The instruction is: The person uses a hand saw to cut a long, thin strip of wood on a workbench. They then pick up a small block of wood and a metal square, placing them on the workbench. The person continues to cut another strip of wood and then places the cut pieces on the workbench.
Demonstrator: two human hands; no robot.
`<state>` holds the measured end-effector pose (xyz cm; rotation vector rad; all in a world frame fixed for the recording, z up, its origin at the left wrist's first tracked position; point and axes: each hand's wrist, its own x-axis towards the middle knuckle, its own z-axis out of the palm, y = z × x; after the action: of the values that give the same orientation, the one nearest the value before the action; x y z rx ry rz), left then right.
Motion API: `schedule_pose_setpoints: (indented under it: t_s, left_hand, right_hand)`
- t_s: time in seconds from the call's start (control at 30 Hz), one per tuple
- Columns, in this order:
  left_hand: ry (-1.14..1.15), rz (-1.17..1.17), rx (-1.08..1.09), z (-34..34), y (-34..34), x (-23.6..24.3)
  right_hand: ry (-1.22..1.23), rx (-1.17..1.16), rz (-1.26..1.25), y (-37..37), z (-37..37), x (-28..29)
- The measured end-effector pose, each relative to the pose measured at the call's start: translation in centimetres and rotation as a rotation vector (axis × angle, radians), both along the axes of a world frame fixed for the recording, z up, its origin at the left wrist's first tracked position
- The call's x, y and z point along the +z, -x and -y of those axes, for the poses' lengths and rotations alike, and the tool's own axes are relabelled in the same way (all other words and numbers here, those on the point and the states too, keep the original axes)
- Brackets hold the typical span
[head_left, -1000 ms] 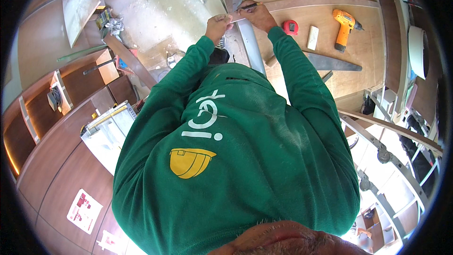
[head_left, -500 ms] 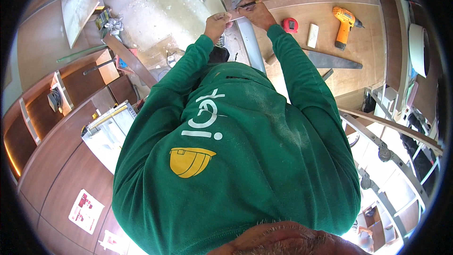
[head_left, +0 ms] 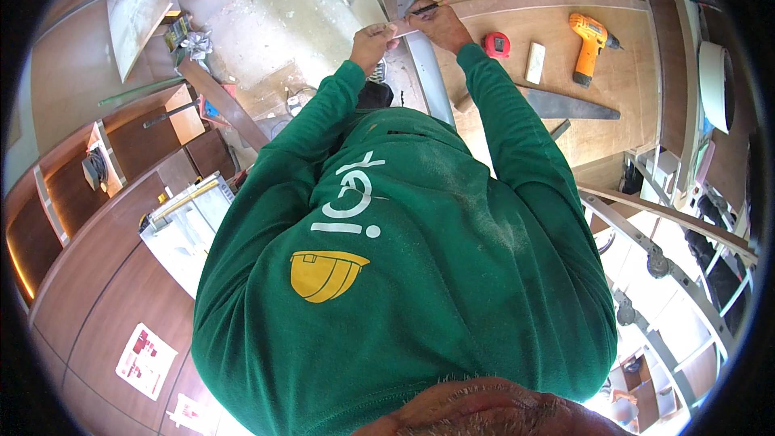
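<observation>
Out in front of me, at the top of the view, both hands meet over a small, thin wooden strip (head_left: 403, 29). My left hand (head_left: 373, 44) is closed, its thumb and fingers pinching the strip's left end. A dark, slim pencil (head_left: 428, 8) is gripped in my right hand (head_left: 440, 30), which is bent over the strip's other end. The pencil's tip is too small to make out against the wood. Right of that hand, a red tape measure (head_left: 496, 44) lies on the plywood surface (head_left: 525, 23).
An orange cordless drill (head_left: 592, 42), a small pale block (head_left: 534, 62) and a handsaw (head_left: 571, 104) lie on the plywood to the right. A leaning board (head_left: 139, 16) and a long wooden plank (head_left: 219, 102) stand at the left. White metal framing (head_left: 662, 266) is at the lower right.
The pencil in my right hand has shifted slightly to the right. My left hand keeps its pinch on the strip in nearly the same place.
</observation>
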<state>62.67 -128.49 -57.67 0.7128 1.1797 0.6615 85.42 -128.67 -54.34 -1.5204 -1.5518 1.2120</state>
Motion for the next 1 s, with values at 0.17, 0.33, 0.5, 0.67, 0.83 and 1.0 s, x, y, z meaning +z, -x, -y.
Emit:
schedule_pose_setpoints:
  t_s: [0.17,0.33,0.5,0.67,0.83,1.0]
  left_hand:
    - [-0.003,-0.025,-0.006,-0.1,0.2,-0.1]
    - [0.013,0.010,-0.112,-0.7,-0.3,0.5]
    - [0.006,0.154,-0.250,0.7,2.0,6.2]
    - [0.092,0.109,-0.806,4.6,0.1,15.5]
    - [-0.287,0.081,-1.448,8.7,-5.3,22.0]
    - [-1.172,-0.051,-1.683,8.6,-11.4,27.7]
  right_hand:
    - [-0.025,0.000,-0.028,0.3,0.1,0.6]
    - [-0.014,-0.139,-0.232,-0.4,1.4,1.6]
    - [0.021,-0.674,-0.466,-0.6,9.1,7.4]
    - [0.301,-1.089,-0.484,-0.5,18.3,12.3]
    - [0.116,-1.265,-0.704,-0.4,21.8,15.1]
    - [0.135,-1.306,-0.593,-0.5,32.4,21.9]
